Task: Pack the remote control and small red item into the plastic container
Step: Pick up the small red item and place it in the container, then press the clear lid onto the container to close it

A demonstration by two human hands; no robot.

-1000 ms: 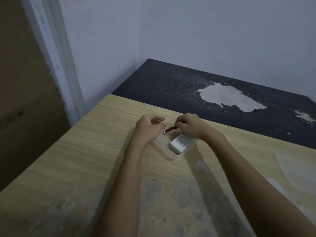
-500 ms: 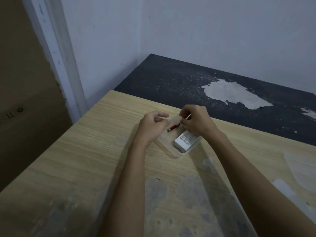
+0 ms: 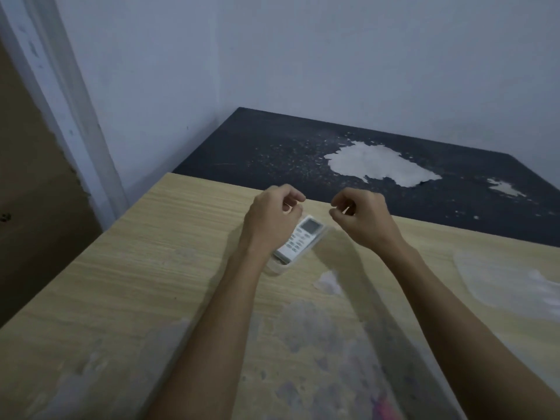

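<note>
Head view showed the light wooden table point(image 3: 145, 268) filling the lower frame, worn grey in patches, with the dark speckled surface point(image 3: 272, 147) butted against its far edge and a large pale peeled patch point(image 3: 381, 165) on that surface. Compared with half a second before, the camera had tipped and shifted, so the table edge sat higher in the frame and the arms reached further up. Both forearms had lifted off the work. The left hand point(image 3: 269, 219) hung above the near left side of the clear plastic container point(image 3: 278, 268), fingers loosely curled with thumb and forefinger apart, holding nothing I could see. The right hand point(image 3: 363, 216), which earlier was down at the container beside the red item, was now raised to its right and clear of it, fingers curled with the tips close together; whether anything was pinched there could not be told. The white remote control point(image 3: 300, 237) lay flat inside the container, screen end toward the far edge, partly covered by the left hand. The small red item, seen in the container earlier, was no longer visible, probably hidden behind that hand.
</note>
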